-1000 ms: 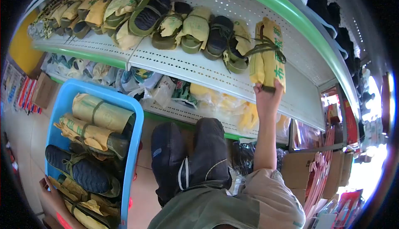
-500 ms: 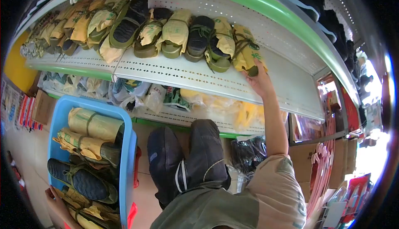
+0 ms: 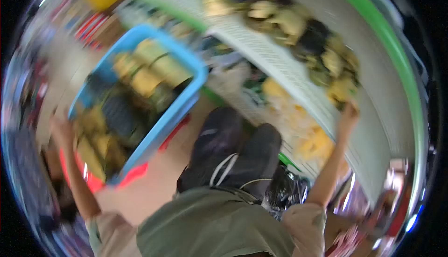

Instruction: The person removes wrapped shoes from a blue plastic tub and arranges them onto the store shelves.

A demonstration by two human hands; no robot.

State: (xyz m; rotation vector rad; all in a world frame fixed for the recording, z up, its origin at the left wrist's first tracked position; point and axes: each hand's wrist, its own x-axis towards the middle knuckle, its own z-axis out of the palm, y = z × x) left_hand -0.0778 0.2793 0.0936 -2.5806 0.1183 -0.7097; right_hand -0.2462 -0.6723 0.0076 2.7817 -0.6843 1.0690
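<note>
The picture is smeared by motion. At the right end of the shelf, my right hand (image 3: 349, 117) has its fingers closed at the near end of a pair of shoes (image 3: 343, 89) wrapped in yellow paper. More dark shoes (image 3: 313, 37), some of them paper-wrapped, stand in a row beside it. My left hand (image 3: 62, 127) is at the outer left side of a blue tub (image 3: 198, 77); its fingers are too blurred to make out. Inside the tub lie paper-wrapped shoes (image 3: 163, 65) and a dark shoe (image 3: 119, 112).
The white shelf (image 3: 289, 77) has a green edge strip. Plastic-bagged yellow goods (image 3: 312, 142) fill the lower shelf. Under the tub is something red (image 3: 135, 174). Black plastic-wrapped goods (image 3: 287, 187) lie beside my knees, and a cardboard box (image 3: 109, 31) stands behind the tub.
My view has turned and tilted, so shelf and tub appear slanted. My right hand is still at the end pair of shoes. More of my left arm shows beside the tub.
</note>
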